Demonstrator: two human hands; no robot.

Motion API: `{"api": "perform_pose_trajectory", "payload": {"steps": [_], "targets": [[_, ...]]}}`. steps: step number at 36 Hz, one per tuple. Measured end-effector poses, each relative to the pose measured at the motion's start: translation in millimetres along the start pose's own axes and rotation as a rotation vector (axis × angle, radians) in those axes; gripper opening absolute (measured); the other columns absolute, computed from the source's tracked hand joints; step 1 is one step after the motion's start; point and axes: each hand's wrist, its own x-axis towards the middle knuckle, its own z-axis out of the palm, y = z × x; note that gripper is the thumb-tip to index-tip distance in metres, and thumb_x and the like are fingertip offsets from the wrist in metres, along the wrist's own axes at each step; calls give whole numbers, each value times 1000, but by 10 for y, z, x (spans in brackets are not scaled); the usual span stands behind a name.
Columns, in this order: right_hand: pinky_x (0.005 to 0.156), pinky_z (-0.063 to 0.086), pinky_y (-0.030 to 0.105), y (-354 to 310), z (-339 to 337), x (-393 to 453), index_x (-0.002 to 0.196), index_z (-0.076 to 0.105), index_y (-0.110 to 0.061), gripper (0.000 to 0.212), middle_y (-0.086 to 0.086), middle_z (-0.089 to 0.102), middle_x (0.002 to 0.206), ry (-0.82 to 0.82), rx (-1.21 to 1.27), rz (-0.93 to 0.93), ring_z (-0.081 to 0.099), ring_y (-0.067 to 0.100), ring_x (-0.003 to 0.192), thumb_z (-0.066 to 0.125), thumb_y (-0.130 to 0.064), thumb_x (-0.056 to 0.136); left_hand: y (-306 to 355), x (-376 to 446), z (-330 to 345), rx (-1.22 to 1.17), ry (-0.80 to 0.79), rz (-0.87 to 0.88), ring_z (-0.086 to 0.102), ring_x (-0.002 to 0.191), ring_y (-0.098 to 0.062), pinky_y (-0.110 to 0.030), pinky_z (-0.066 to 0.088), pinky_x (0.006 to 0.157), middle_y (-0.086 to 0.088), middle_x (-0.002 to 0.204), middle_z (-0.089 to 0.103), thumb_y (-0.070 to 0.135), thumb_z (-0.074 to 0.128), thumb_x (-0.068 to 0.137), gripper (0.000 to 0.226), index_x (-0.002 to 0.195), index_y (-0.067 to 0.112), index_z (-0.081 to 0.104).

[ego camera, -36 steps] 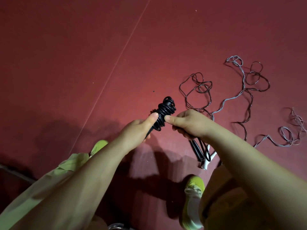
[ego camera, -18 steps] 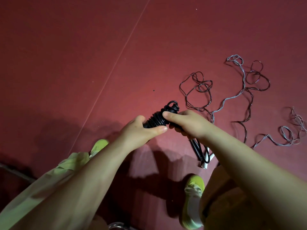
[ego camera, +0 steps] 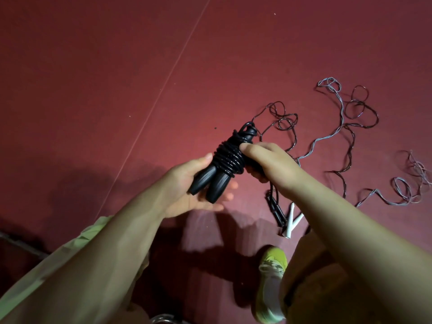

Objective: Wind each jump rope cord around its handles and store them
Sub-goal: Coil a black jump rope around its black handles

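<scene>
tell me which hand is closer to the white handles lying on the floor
Right. The right hand sits above the white handles, its forearm passing just beside them; the left hand is farther off to their left, under the wound black rope.

cord [ego camera: 228, 157]: glossy black | handles [ego camera: 209, 181]: matt, perhaps plastic

The black jump rope [ego camera: 228, 160] is wound tightly round its paired handles, held tilted above the floor. Two unwound ropes [ego camera: 346, 141] sprawl tangled beyond it.
</scene>
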Motion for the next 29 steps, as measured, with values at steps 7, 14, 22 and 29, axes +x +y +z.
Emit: {"api": "perform_pose_trajectory", "payload": {"steps": [7, 14, 22, 29], "targets": [[48, 25, 28, -21, 6, -20, 63, 51, -16, 26, -4, 51, 55, -68, 91, -30, 37, 13, 50, 54, -35, 81, -35, -36, -16, -216, -284, -101, 60, 62, -19, -36, 55, 58, -8, 80, 64, 56, 58, 70, 57, 99, 8, 67], [38, 31, 21, 25, 5, 0, 79, 59, -7, 26, 3, 59, 68, -65, 46, 82, 43, 14, 44, 54, -26, 97, -37, 42, 45, -99, -67, -66, 49, 55, -15, -28, 38, 57, -3, 70, 56, 69, 38, 75, 67, 97, 11, 62], [37, 33, 19, 27, 15, 13, 78, 58, -8, 30, 2, 50, 57, -19, 7, 189, 40, 14, 40, 58, -33, 95, -38, 57, 110, -10, 146, -1, 52, 55, -16, -30, 43, 58, -5, 65, 59, 57, 35, 94, 54, 88, 10, 61], [41, 34, 21, 27, 20, -13, 70, 56, -6, 35, -1, 44, 45, 9, -38, 160, 38, 14, 36, 66, -33, 89, 20, 30, -7, -52, 167, 69, 67, 63, -20, -34, 59, 65, -7, 73, 69, 38, 49, 93, 34, 100, 8, 65]]}}
